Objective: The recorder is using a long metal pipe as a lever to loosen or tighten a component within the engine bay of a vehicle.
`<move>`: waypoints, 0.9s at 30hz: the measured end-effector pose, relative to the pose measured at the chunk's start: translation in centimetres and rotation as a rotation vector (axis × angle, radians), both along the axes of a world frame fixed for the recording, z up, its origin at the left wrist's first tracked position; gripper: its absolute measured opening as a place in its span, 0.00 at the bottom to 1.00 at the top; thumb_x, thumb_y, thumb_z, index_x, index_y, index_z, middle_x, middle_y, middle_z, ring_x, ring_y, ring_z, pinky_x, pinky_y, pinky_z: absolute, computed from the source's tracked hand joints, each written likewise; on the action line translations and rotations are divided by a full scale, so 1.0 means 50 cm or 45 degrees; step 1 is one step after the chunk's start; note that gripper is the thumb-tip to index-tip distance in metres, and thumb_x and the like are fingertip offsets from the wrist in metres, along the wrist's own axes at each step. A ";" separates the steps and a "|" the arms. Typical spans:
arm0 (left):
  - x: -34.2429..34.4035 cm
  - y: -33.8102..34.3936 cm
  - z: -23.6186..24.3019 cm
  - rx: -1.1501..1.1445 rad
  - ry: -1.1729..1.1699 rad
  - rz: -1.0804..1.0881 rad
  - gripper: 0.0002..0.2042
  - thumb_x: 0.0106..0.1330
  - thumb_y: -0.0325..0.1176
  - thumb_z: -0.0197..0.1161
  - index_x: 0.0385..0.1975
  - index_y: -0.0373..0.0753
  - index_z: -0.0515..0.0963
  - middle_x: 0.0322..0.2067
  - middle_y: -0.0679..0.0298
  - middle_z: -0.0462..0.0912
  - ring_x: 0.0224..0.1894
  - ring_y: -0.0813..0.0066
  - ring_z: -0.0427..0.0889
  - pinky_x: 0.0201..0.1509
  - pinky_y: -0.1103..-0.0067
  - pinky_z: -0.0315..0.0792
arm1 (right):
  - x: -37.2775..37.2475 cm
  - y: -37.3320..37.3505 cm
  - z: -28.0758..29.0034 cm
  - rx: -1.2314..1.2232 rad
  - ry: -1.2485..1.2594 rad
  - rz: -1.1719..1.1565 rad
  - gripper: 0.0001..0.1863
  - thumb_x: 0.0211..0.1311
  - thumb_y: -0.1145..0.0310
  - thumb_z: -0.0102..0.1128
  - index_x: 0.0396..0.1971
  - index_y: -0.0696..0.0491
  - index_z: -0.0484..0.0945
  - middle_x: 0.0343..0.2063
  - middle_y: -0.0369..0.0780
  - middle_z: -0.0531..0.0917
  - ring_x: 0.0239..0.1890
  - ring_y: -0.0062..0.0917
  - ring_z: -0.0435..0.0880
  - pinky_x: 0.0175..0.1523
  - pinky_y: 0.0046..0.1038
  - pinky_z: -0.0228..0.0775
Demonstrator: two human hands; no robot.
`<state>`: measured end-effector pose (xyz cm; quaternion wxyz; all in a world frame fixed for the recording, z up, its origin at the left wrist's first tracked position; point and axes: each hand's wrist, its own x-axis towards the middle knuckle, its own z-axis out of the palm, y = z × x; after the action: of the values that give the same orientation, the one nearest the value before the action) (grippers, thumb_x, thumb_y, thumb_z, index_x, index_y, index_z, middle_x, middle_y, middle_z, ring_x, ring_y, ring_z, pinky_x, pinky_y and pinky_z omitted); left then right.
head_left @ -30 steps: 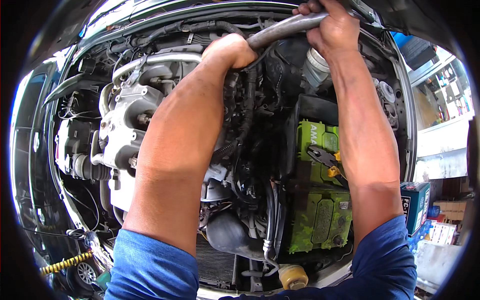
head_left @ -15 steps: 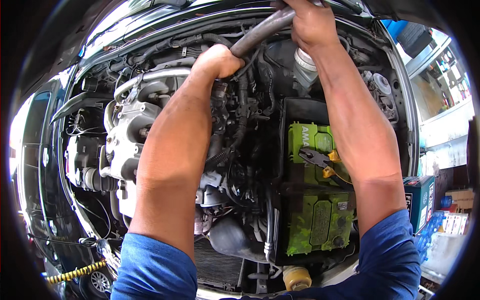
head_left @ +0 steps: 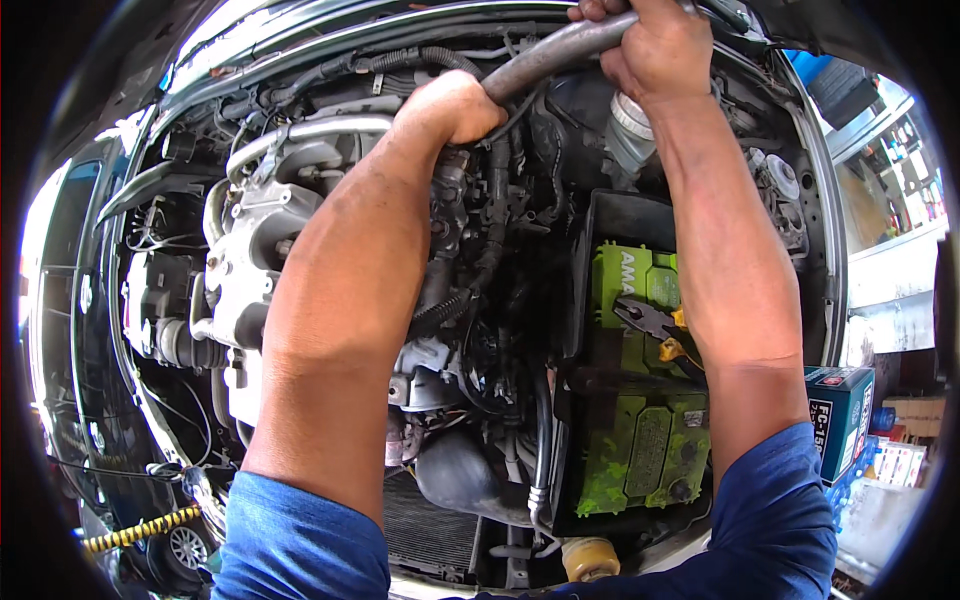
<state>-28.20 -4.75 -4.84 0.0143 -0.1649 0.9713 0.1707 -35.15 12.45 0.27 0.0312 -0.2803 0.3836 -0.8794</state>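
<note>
I lean over an open car engine bay. A thick grey rubber hose runs across the far side of the bay. My left hand grips its lower end, where it drops into the engine. Further along, my right hand is closed around the same hose near the top of the picture. Both forearms reach out over the engine, and blue sleeves cover my upper arms.
A green car battery sits in a black tray at the right, with pliers lying on it. The silver engine block is at the left. A blue box stands outside the car at the right. A yellow cap is near the front edge.
Both hands, still holding the hose, have shifted a little up and to the right in the picture. The view has tipped slightly toward the engine.
</note>
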 end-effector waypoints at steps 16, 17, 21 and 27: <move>-0.005 -0.015 -0.010 0.038 0.050 -0.028 0.24 0.51 0.46 0.67 0.39 0.29 0.82 0.37 0.45 0.84 0.41 0.54 0.85 0.47 0.70 0.75 | -0.014 -0.019 0.014 0.004 -0.031 0.037 0.08 0.60 0.72 0.58 0.23 0.55 0.73 0.19 0.40 0.72 0.23 0.30 0.74 0.32 0.36 0.71; -0.010 -0.012 -0.011 0.061 0.046 -0.076 0.24 0.51 0.46 0.67 0.39 0.29 0.82 0.37 0.45 0.84 0.41 0.53 0.85 0.47 0.70 0.75 | -0.015 -0.017 0.015 0.039 0.019 -0.067 0.08 0.60 0.73 0.58 0.22 0.55 0.72 0.19 0.40 0.72 0.22 0.30 0.74 0.32 0.36 0.71; -0.015 -0.014 -0.015 0.048 0.068 -0.049 0.24 0.51 0.46 0.67 0.39 0.29 0.82 0.36 0.44 0.84 0.40 0.54 0.85 0.47 0.70 0.75 | -0.013 -0.022 0.020 0.005 -0.001 -0.073 0.08 0.60 0.73 0.58 0.22 0.56 0.73 0.18 0.40 0.72 0.21 0.30 0.74 0.31 0.35 0.71; -0.013 -0.017 -0.006 0.067 -0.015 -0.119 0.25 0.50 0.46 0.68 0.39 0.28 0.82 0.36 0.44 0.84 0.41 0.54 0.84 0.47 0.70 0.75 | -0.014 -0.022 0.010 0.014 -0.005 -0.081 0.08 0.61 0.72 0.58 0.23 0.56 0.73 0.18 0.40 0.72 0.21 0.29 0.74 0.31 0.34 0.71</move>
<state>-28.84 -5.60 -5.16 0.0322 -0.1198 0.9730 0.1944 -35.84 11.37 0.79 0.0057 -0.2660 0.3972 -0.8783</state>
